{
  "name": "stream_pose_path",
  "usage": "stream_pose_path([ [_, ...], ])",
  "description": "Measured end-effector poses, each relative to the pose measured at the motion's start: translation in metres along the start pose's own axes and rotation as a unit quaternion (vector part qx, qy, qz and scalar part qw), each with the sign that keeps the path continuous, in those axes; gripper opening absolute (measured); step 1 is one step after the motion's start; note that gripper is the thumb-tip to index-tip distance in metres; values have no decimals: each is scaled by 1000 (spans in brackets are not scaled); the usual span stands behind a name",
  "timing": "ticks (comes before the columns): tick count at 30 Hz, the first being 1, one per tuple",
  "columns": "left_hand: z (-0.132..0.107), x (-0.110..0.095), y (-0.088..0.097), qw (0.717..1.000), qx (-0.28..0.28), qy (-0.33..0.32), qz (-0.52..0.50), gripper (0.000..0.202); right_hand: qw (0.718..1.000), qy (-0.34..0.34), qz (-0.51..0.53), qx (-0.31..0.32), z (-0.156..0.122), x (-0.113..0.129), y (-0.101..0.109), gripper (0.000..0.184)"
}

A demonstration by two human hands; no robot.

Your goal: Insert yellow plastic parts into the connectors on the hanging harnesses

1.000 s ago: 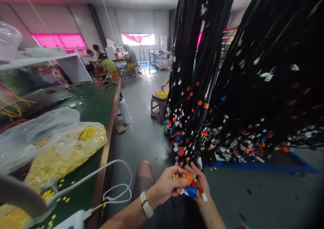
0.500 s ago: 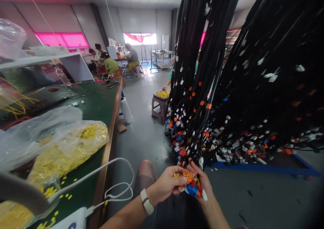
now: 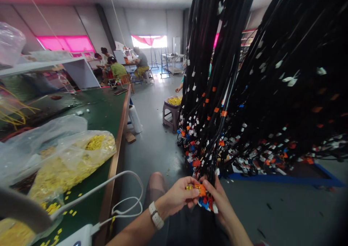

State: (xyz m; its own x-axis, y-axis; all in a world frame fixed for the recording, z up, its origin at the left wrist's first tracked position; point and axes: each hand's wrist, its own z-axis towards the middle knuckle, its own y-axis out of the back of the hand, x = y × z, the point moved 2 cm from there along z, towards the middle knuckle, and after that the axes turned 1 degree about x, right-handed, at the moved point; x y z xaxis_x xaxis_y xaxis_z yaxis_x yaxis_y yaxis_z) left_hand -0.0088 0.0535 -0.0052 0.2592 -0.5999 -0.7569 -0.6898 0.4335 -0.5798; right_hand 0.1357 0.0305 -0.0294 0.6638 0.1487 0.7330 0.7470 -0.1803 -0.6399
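Note:
My left hand (image 3: pixel 181 196), with a pale watch at its wrist, is closed on an orange connector (image 3: pixel 201 190) in front of my lap. Small yellow pieces (image 3: pixel 189 187) show between its finger and thumb. Beside it, my right hand (image 3: pixel 221 200) is wrapped round the end of a black wire harness, just under the hanging cables. Blue, red and white connectors (image 3: pixel 206 203) of that end poke out below, between both hands. How the yellow pieces sit against the orange connector is hidden by my fingers.
Thick black cable bundles (image 3: pixel 214 57) with tagged ends hang at right above a blue frame (image 3: pixel 288 180). At left, a green-topped bench (image 3: pixel 104 111) bears a plastic bag of yellow pieces (image 3: pixel 67 166) and a white cable (image 3: pixel 95 188). Ahead stands a stool (image 3: pixel 170 115); people sit farther back.
My right hand has turned, its thumb now lying over the harness close to the orange connector. My left hand keeps its grip, almost in place.

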Motion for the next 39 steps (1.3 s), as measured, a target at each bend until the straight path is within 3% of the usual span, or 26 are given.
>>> stream_pose_path([
  [3,-2,-3,-5,1000,-10,0,5,44,996,12,-78,-40,-5,2,-1,65],
  [11,-6,0,-10,1000,-9,13,21,39,974,8,-228,-11,-19,10,-5,97],
  [15,-4,7,-7,999,-38,20,17,43,965,10,-264,-2,-21,10,-6,102],
  [24,-1,12,-9,996,-82,-13,30,44,973,35,-229,0,-22,5,-8,83],
  [29,0,13,-9,993,-92,-39,56,40,976,38,-212,-13,-21,3,-8,82],
  [34,1,14,-7,992,-105,-21,59,36,976,44,-212,-24,-20,3,-10,79],
  [39,-1,9,-7,996,-79,2,48,32,974,55,-216,-32,-20,4,-10,72],
])
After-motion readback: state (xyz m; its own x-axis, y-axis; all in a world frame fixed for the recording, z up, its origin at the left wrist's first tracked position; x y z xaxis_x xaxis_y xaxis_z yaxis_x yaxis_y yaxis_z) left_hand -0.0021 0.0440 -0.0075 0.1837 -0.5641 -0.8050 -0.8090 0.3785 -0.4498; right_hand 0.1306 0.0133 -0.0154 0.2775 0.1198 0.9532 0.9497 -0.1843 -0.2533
